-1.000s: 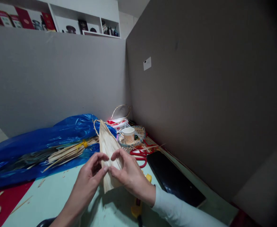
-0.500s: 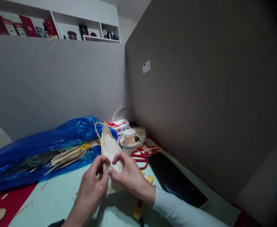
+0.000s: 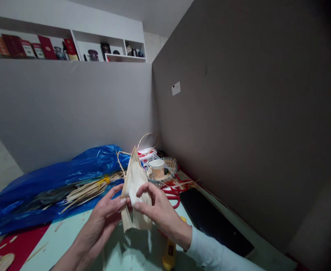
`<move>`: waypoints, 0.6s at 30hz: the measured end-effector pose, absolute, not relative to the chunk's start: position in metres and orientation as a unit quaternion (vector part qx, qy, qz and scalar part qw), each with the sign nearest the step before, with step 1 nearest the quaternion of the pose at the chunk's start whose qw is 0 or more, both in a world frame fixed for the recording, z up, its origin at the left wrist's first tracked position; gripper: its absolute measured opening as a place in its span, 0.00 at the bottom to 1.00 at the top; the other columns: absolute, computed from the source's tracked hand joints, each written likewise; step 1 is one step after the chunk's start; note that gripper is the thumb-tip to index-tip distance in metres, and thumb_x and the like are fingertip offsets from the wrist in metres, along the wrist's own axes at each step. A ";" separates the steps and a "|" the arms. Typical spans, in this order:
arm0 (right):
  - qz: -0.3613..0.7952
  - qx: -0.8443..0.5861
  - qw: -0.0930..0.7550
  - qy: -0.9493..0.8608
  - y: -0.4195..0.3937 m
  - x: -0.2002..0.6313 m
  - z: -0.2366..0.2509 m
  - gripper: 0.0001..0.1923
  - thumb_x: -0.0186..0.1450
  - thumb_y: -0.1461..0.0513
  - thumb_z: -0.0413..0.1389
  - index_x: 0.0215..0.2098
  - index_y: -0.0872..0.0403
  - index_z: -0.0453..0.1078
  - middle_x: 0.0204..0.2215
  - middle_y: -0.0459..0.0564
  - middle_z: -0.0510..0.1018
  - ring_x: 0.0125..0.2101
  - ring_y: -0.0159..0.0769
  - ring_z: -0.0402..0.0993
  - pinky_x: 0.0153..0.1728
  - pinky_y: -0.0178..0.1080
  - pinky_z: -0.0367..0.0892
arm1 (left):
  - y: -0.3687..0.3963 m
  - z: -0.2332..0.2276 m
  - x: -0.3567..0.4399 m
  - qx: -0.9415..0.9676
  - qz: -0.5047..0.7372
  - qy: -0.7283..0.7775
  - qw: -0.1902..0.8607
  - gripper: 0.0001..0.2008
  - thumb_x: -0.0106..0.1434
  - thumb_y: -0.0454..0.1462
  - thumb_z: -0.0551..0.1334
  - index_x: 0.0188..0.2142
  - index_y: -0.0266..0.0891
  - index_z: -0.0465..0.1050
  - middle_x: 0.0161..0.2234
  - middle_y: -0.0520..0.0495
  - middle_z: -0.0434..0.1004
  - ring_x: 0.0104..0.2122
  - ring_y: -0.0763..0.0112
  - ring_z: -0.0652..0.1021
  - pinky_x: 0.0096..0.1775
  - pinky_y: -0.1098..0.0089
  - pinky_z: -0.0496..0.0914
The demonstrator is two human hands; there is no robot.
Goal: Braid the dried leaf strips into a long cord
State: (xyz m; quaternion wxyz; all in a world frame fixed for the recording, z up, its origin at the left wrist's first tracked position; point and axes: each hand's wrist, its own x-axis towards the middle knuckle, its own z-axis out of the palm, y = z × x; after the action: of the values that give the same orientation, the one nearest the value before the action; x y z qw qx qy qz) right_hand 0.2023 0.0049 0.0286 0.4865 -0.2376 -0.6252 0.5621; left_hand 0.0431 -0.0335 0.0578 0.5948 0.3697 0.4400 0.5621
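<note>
A pale dried corn husk (image 3: 138, 180), pointed at the top and split at the bottom, is held up over the table. My left hand (image 3: 106, 212) pinches its left edge, the thumb in front and the fingers partly hidden behind it. My right hand (image 3: 161, 207) grips the right side, thumb and index finger lying on the front. Below my right wrist lies a yellow tool (image 3: 169, 254), partly covered by the hand. A braided strand (image 3: 120, 162) curves just behind the husk's upper left edge.
Left is a blue plastic sheet (image 3: 55, 169) with a bundle of husk strips (image 3: 87, 190). Behind my right hand stand a paper cup (image 3: 157, 170) in a woven basket (image 3: 169, 163) and red-handled scissors (image 3: 176, 203). A flat black object (image 3: 213, 222) lies right, beside the grey partition (image 3: 238, 131).
My left hand has opened out from a tight pinch at the husk's middle to its left edge. The husk's lower end is spread wider. The view has tilted up slightly.
</note>
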 end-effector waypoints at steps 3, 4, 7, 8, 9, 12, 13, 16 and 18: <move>0.545 -0.270 0.501 -0.616 0.006 0.203 0.029 0.10 0.53 0.65 0.58 0.33 0.54 0.65 0.28 0.42 0.68 0.32 0.33 0.64 0.34 0.34 0.59 | -0.035 0.056 0.044 0.346 0.559 0.428 0.620 0.15 0.51 0.35 0.72 0.37 0.36 0.73 0.22 0.56 0.69 0.20 0.81 0.70 0.26 0.78 0.70; 0.537 -0.282 0.504 -0.615 0.007 0.204 0.029 0.09 0.52 0.65 0.58 0.32 0.54 0.65 0.28 0.42 0.68 0.32 0.33 0.63 0.34 0.34 0.59 | -0.034 0.054 0.043 0.341 0.558 0.427 0.625 0.13 0.51 0.36 0.72 0.33 0.34 0.74 0.19 0.58 0.65 0.16 0.84 0.66 0.21 0.81 0.66; 0.539 -0.298 0.507 -0.603 0.009 0.207 0.032 0.08 0.52 0.65 0.55 0.31 0.54 0.65 0.27 0.42 0.66 0.31 0.33 0.62 0.31 0.33 0.58 | -0.029 0.051 0.034 0.323 0.575 0.428 0.619 0.12 0.53 0.37 0.71 0.24 0.32 0.72 0.14 0.65 0.50 0.11 0.89 0.52 0.12 0.85 0.51; 0.542 -0.300 0.508 -0.598 0.009 0.208 0.033 0.07 0.51 0.65 0.55 0.31 0.54 0.65 0.26 0.42 0.66 0.30 0.32 0.62 0.30 0.32 0.58 | -0.028 0.052 0.029 0.315 0.589 0.426 0.610 0.12 0.55 0.37 0.70 0.23 0.33 0.70 0.13 0.66 0.48 0.10 0.89 0.51 0.11 0.85 0.49; 0.545 -0.304 0.508 -0.594 0.010 0.209 0.034 0.07 0.51 0.64 0.54 0.30 0.54 0.64 0.25 0.42 0.65 0.28 0.32 0.61 0.28 0.32 0.57 | -0.027 0.055 0.024 0.308 0.606 0.421 0.601 0.12 0.57 0.36 0.68 0.22 0.34 0.69 0.13 0.66 0.47 0.10 0.88 0.51 0.11 0.85 0.48; 0.547 -0.322 0.512 -0.579 0.014 0.210 0.034 0.07 0.51 0.64 0.52 0.30 0.53 0.63 0.22 0.40 0.63 0.23 0.31 0.60 0.23 0.32 0.55 | -0.027 0.071 0.005 0.286 0.662 0.402 0.565 0.14 0.66 0.31 0.56 0.23 0.37 0.65 0.13 0.63 0.51 0.09 0.85 0.55 0.10 0.84 0.52; 0.543 -0.332 0.517 -0.572 0.016 0.210 0.033 0.07 0.51 0.64 0.52 0.31 0.53 0.63 0.22 0.40 0.63 0.23 0.31 0.60 0.22 0.32 0.55 | -0.029 0.079 -0.002 0.277 0.684 0.393 0.548 0.16 0.68 0.30 0.51 0.23 0.38 0.63 0.13 0.62 0.52 0.09 0.84 0.56 0.10 0.83 0.53; 0.517 -0.363 0.543 -0.554 0.021 0.210 0.028 0.06 0.52 0.64 0.51 0.30 0.53 0.63 0.23 0.42 0.65 0.24 0.32 0.60 0.23 0.32 0.55 | -0.039 0.099 -0.023 0.252 0.739 0.371 0.502 0.22 0.70 0.25 0.40 0.24 0.40 0.60 0.13 0.60 0.57 0.09 0.84 0.60 0.11 0.84 0.58; 0.502 -0.377 0.555 -0.545 0.024 0.209 0.025 0.06 0.53 0.64 0.51 0.30 0.54 0.65 0.24 0.43 0.66 0.25 0.33 0.61 0.24 0.33 0.56 | -0.047 0.108 -0.038 0.250 0.766 0.356 0.473 0.23 0.71 0.26 0.37 0.26 0.41 0.61 0.12 0.61 0.59 0.10 0.85 0.62 0.12 0.86 0.61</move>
State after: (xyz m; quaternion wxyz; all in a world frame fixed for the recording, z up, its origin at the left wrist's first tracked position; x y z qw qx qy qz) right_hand 0.2094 0.0243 0.0250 0.5554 -0.3768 -0.5451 0.5025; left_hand -0.0384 -0.0473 0.1082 0.4730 0.2502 0.3556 0.7663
